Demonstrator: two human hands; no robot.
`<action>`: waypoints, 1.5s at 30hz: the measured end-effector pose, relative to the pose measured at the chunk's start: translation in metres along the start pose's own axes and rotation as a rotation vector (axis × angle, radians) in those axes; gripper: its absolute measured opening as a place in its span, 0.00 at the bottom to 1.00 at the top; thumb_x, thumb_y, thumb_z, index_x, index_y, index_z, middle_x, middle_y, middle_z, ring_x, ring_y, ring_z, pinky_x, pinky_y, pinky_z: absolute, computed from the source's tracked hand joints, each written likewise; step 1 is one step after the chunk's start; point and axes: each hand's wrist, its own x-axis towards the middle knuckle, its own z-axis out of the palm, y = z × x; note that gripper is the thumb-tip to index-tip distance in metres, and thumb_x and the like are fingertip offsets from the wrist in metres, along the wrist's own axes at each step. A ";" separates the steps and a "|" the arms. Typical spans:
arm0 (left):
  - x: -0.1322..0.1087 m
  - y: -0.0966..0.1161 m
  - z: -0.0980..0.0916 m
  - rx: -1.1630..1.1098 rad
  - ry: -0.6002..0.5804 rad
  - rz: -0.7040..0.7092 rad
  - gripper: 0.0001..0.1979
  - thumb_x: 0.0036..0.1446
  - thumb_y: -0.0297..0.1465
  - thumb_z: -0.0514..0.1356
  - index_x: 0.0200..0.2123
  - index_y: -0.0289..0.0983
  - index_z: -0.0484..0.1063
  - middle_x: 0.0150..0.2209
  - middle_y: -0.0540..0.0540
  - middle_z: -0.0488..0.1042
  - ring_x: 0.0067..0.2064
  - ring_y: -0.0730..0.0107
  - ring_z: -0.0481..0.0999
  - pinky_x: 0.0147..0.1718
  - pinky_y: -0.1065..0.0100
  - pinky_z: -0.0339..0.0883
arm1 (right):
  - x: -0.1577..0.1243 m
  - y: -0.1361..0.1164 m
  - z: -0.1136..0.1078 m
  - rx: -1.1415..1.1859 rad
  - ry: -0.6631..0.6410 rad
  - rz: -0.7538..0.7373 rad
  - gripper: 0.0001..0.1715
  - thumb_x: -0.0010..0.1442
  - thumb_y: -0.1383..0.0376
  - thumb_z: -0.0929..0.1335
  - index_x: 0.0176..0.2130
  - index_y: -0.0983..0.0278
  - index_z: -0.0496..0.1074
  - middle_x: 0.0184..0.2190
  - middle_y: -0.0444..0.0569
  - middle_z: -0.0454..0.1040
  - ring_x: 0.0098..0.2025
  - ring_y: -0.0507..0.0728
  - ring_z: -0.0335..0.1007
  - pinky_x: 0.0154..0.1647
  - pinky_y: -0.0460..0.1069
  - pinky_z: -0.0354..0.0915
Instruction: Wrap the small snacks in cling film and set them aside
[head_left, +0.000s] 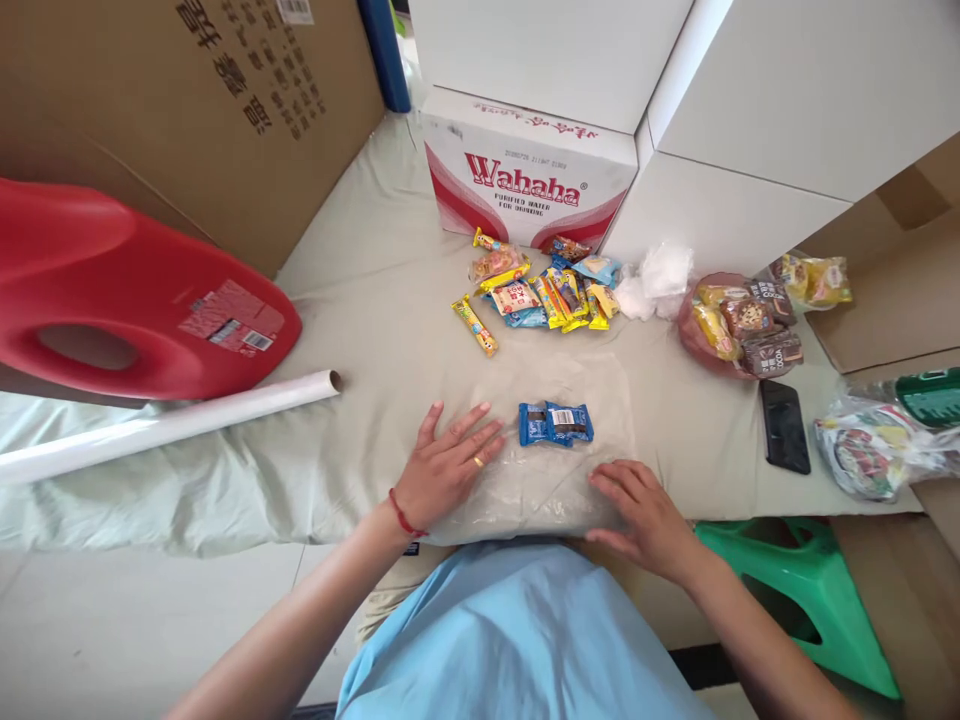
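A sheet of clear plastic wrap lies on the pale green cloth in front of me. Two blue snack packets sit side by side on the sheet. My left hand rests flat on the sheet's left edge, fingers spread, a ring on one finger and a red cord at the wrist. My right hand lies at the sheet's near right edge, fingers extended and holding nothing.
A pile of wrapped snacks lies before a Wahaha carton. A red bowl of snacks, a black phone, a wrap roll, a red plastic stool, a green stool and cardboard boxes surround the cloth.
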 end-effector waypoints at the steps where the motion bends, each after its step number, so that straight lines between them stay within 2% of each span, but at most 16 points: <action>1: -0.002 -0.003 -0.001 -0.017 -0.045 -0.031 0.22 0.67 0.24 0.55 0.60 0.47 0.73 0.59 0.48 0.79 0.70 0.58 0.66 0.73 0.40 0.32 | -0.004 -0.001 0.004 -0.006 -0.002 0.020 0.29 0.67 0.57 0.71 0.63 0.60 0.67 0.55 0.59 0.74 0.56 0.67 0.68 0.56 0.66 0.69; 5: -0.006 -0.016 -0.003 -0.065 -0.138 -0.218 0.16 0.70 0.32 0.54 0.57 0.43 0.74 0.58 0.43 0.79 0.67 0.49 0.70 0.69 0.31 0.40 | 0.006 -0.001 -0.006 0.194 -0.012 0.030 0.23 0.69 0.59 0.69 0.61 0.58 0.69 0.51 0.56 0.76 0.52 0.63 0.71 0.53 0.61 0.71; 7: -0.005 -0.019 -0.002 -0.081 -0.147 -0.287 0.16 0.71 0.35 0.53 0.56 0.42 0.75 0.58 0.42 0.79 0.66 0.49 0.70 0.68 0.31 0.43 | 0.024 0.004 -0.017 0.272 0.051 0.062 0.18 0.71 0.60 0.67 0.58 0.58 0.71 0.48 0.54 0.77 0.49 0.61 0.72 0.51 0.58 0.71; 9: -0.005 -0.017 0.000 -0.082 -0.151 -0.344 0.17 0.72 0.38 0.52 0.55 0.42 0.76 0.58 0.41 0.78 0.66 0.49 0.70 0.67 0.32 0.46 | 0.047 0.012 -0.024 0.227 0.106 0.122 0.16 0.72 0.61 0.65 0.57 0.58 0.72 0.47 0.54 0.77 0.50 0.61 0.73 0.51 0.57 0.71; 12: -0.005 -0.010 0.002 -0.050 -0.120 -0.401 0.19 0.70 0.40 0.56 0.58 0.40 0.75 0.63 0.36 0.73 0.68 0.45 0.68 0.67 0.33 0.48 | 0.081 0.022 -0.021 0.067 0.034 0.156 0.25 0.69 0.60 0.68 0.63 0.61 0.69 0.55 0.57 0.74 0.55 0.65 0.68 0.56 0.60 0.68; 15: -0.005 -0.003 0.002 -0.010 -0.084 -0.364 0.22 0.69 0.36 0.57 0.64 0.45 0.71 0.69 0.37 0.66 0.72 0.45 0.61 0.69 0.32 0.41 | 0.102 0.027 -0.013 -0.037 -0.108 0.127 0.31 0.66 0.60 0.71 0.66 0.61 0.67 0.60 0.57 0.72 0.56 0.66 0.65 0.58 0.62 0.65; 17: -0.005 0.000 0.002 -0.017 -0.108 -0.308 0.22 0.69 0.32 0.55 0.64 0.50 0.70 0.68 0.42 0.68 0.72 0.47 0.61 0.69 0.30 0.34 | 0.107 0.027 -0.012 -0.074 -0.150 0.120 0.29 0.66 0.62 0.71 0.64 0.60 0.69 0.58 0.56 0.73 0.54 0.65 0.65 0.56 0.61 0.65; 19: -0.005 0.000 0.003 -0.039 -0.151 -0.290 0.22 0.71 0.32 0.54 0.64 0.52 0.70 0.66 0.44 0.71 0.71 0.48 0.64 0.68 0.27 0.31 | 0.107 0.025 -0.016 -0.082 -0.129 0.126 0.26 0.67 0.62 0.70 0.62 0.60 0.72 0.55 0.56 0.74 0.52 0.65 0.65 0.54 0.60 0.65; 22: -0.005 -0.001 0.005 -0.054 -0.200 -0.310 0.20 0.72 0.34 0.52 0.64 0.49 0.71 0.66 0.43 0.72 0.69 0.46 0.66 0.67 0.25 0.34 | 0.109 0.020 -0.027 -0.040 -0.052 0.107 0.25 0.67 0.60 0.70 0.61 0.61 0.72 0.54 0.57 0.74 0.51 0.64 0.65 0.54 0.59 0.65; 24: -0.005 -0.002 0.007 -0.049 -0.219 -0.312 0.21 0.73 0.34 0.50 0.64 0.48 0.71 0.67 0.43 0.70 0.70 0.46 0.65 0.67 0.26 0.37 | 0.116 0.012 -0.031 -0.014 -0.050 0.072 0.25 0.67 0.60 0.71 0.61 0.62 0.72 0.54 0.57 0.74 0.51 0.64 0.65 0.54 0.58 0.64; 27: -0.005 -0.003 0.007 -0.041 -0.232 -0.309 0.21 0.73 0.34 0.50 0.64 0.48 0.70 0.67 0.43 0.69 0.70 0.47 0.64 0.68 0.28 0.41 | 0.133 -0.002 -0.027 -0.041 -0.165 0.050 0.27 0.65 0.60 0.72 0.62 0.62 0.71 0.55 0.56 0.74 0.52 0.64 0.64 0.55 0.57 0.63; 31: -0.005 -0.002 0.007 -0.041 -0.250 -0.312 0.21 0.73 0.35 0.49 0.65 0.48 0.70 0.68 0.43 0.68 0.71 0.47 0.64 0.68 0.29 0.43 | 0.150 -0.015 -0.011 -0.167 -0.285 0.112 0.34 0.63 0.61 0.74 0.65 0.63 0.68 0.57 0.57 0.72 0.56 0.66 0.63 0.57 0.57 0.62; 36: -0.005 -0.002 0.006 -0.058 -0.241 -0.320 0.22 0.72 0.34 0.50 0.65 0.49 0.70 0.67 0.43 0.69 0.71 0.48 0.64 0.68 0.30 0.42 | 0.147 -0.017 -0.010 -0.277 -0.343 0.143 0.32 0.64 0.64 0.73 0.65 0.62 0.68 0.55 0.58 0.74 0.56 0.66 0.64 0.54 0.57 0.61; 41: -0.005 -0.002 0.007 -0.060 -0.237 -0.320 0.22 0.73 0.35 0.50 0.65 0.47 0.70 0.67 0.42 0.69 0.70 0.48 0.64 0.68 0.29 0.42 | 0.142 -0.014 -0.012 -0.284 -0.340 0.155 0.31 0.64 0.64 0.72 0.64 0.61 0.68 0.55 0.57 0.75 0.55 0.67 0.65 0.53 0.57 0.61; 45: -0.009 -0.005 0.005 -0.082 -0.139 -0.315 0.21 0.71 0.34 0.51 0.64 0.44 0.70 0.70 0.38 0.64 0.71 0.50 0.63 0.69 0.36 0.50 | 0.140 -0.012 -0.012 -0.252 -0.314 0.138 0.34 0.64 0.62 0.73 0.66 0.61 0.66 0.58 0.58 0.73 0.55 0.68 0.65 0.54 0.60 0.63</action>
